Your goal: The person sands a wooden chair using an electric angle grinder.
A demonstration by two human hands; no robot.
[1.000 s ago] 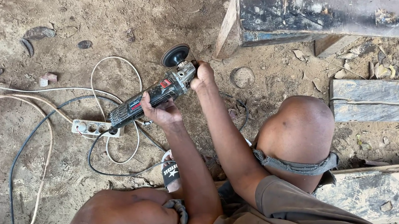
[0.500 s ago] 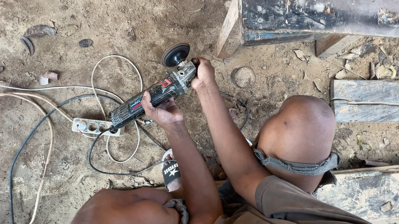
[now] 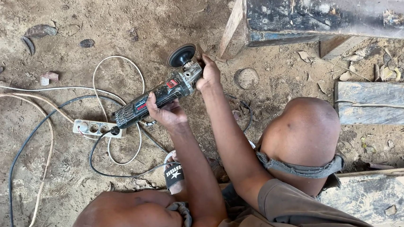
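I hold a dark angle grinder (image 3: 156, 98) above the dirt ground, its black disc (image 3: 182, 55) pointing away from me. My left hand (image 3: 165, 112) grips the grinder's body from below. Up at the head, beside the disc, my right hand (image 3: 208, 73) is closed on the tool. Its black cord runs from the rear to a white power strip (image 3: 94, 129) lying on the ground. Both my knees are bent at the bottom of the view.
White and black cables (image 3: 36, 120) loop over the dirt on the left. A worn dark wooden block (image 3: 327, 7) sits at top right, with painted planks (image 3: 381, 103) on the right. A sandal (image 3: 173, 174) lies between my knees. Small stones are scattered about.
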